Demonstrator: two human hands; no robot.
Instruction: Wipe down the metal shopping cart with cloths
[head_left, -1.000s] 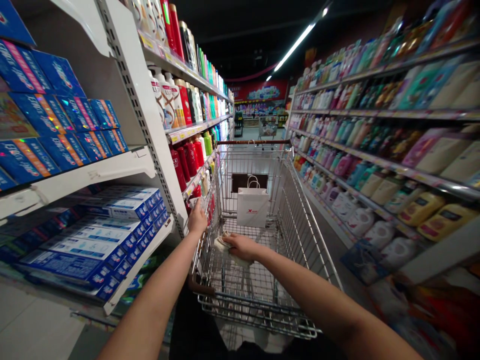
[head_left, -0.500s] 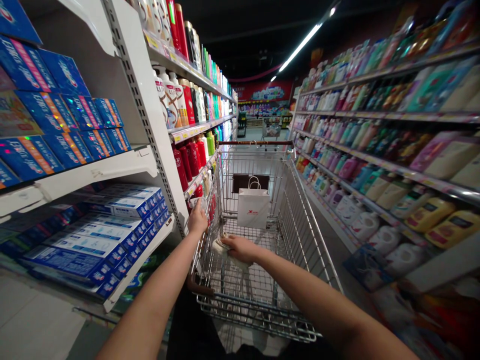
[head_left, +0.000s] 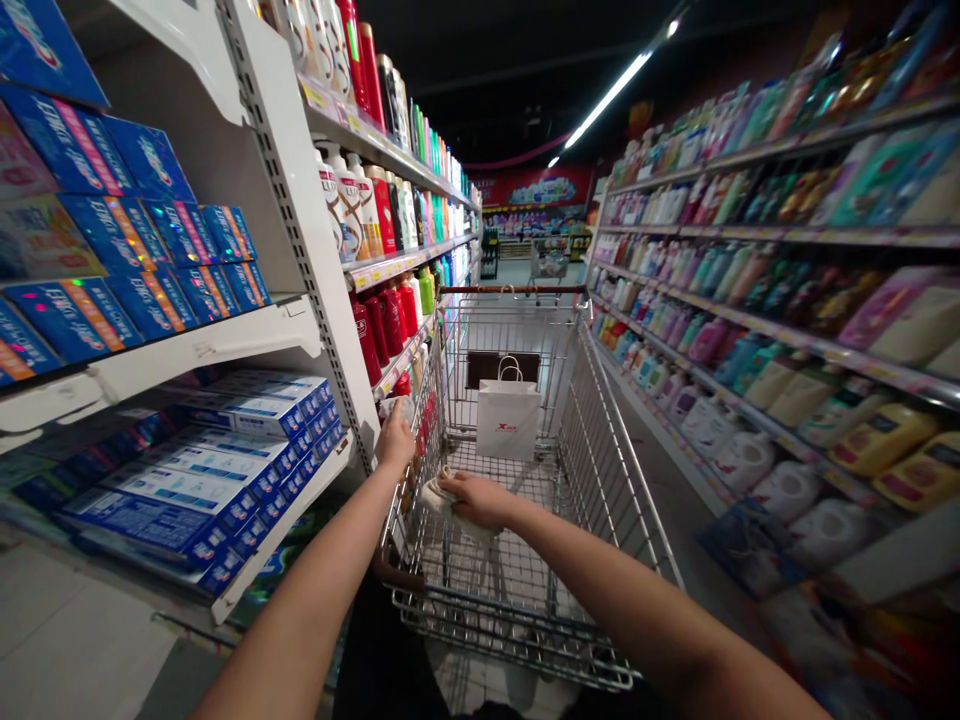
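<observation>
My right hand (head_left: 480,500) is closed on a crumpled off-white cloth (head_left: 442,495), over the near left part of the metal shopping cart (head_left: 630,450). Beyond the cart's left rim, my left hand (head_left: 395,436) has its fingers closed round a small whitish thing (head_left: 394,408), too small to name, beside the shelf upright. A white paper bag (head_left: 507,420) with red print and looped handles stands upright toward the cart's far end.
At the left, shelves hold blue toothpaste boxes (head_left: 210,480) and, further on, red and white bottles (head_left: 349,205). Bottle shelves (head_left: 750,240) line the aisle's right side. Another cart (head_left: 547,260) stands far ahead.
The view has shifted slightly, so the shelves sit a little further right in the picture. Both hands hold nearly the same place and grip.
</observation>
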